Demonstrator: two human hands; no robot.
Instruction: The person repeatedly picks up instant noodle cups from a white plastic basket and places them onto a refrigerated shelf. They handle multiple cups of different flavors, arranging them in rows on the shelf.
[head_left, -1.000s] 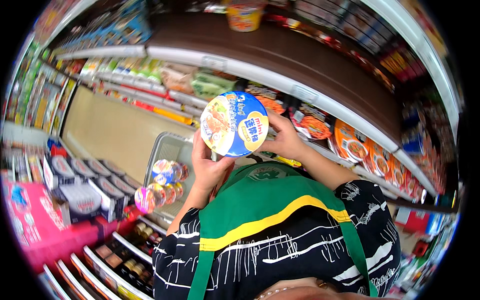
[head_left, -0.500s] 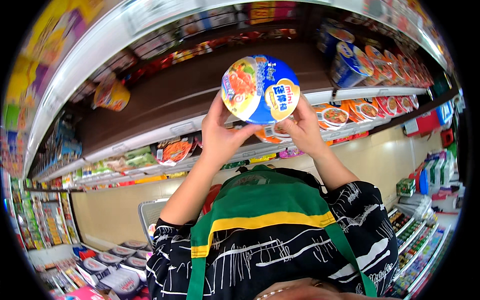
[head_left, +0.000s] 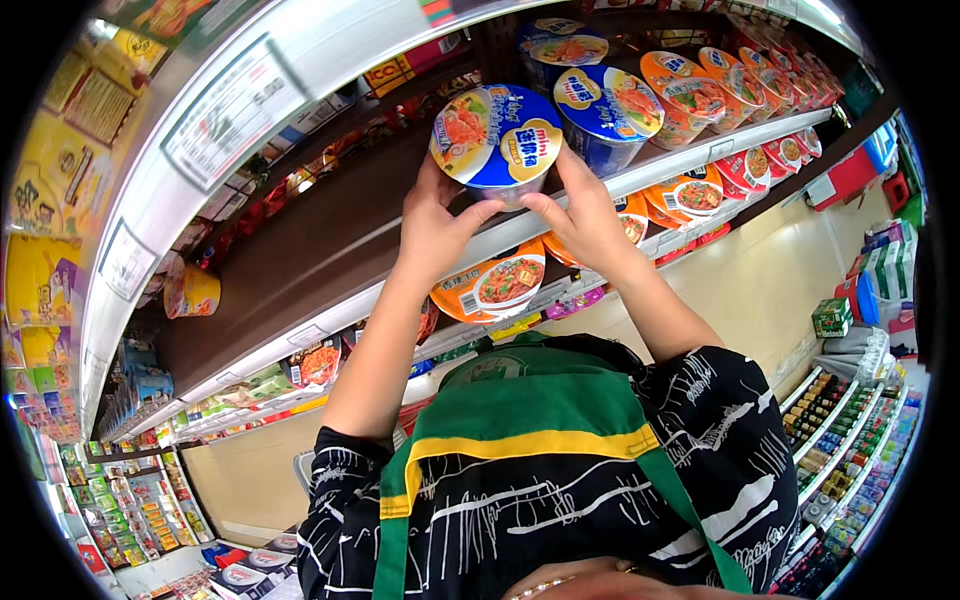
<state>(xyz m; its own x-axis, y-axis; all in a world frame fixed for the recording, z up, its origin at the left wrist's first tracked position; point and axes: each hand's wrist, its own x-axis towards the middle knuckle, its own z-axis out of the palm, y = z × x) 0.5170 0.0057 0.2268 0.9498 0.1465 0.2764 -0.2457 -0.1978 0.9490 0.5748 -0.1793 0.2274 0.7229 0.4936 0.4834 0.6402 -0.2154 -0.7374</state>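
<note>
A blue instant noodle cup [head_left: 497,136] with a food picture on its round lid is between my hands, upright at the front of a dark brown shelf [head_left: 300,240]. My left hand [head_left: 436,222] is closed round its left side. From the right, my right hand [head_left: 577,208] grips it, thumb on the near wall. Whether its base rests on the shelf is hidden. Just right of it stands a matching blue noodle cup [head_left: 608,105], with another blue cup [head_left: 563,48] behind.
Orange cups [head_left: 682,85] stand in rows to the right. A yellow cup [head_left: 192,291] sits at the shelf's left end. Below the white shelf edge [head_left: 640,178] are orange-lidded noodle bowls [head_left: 508,283]. A white price rail [head_left: 175,160] runs above the shelf.
Both hands have carried the blue noodle cup forward to the shelf, beside the other blue cups. My view has turned, so the shelf goods appear shifted.
</note>
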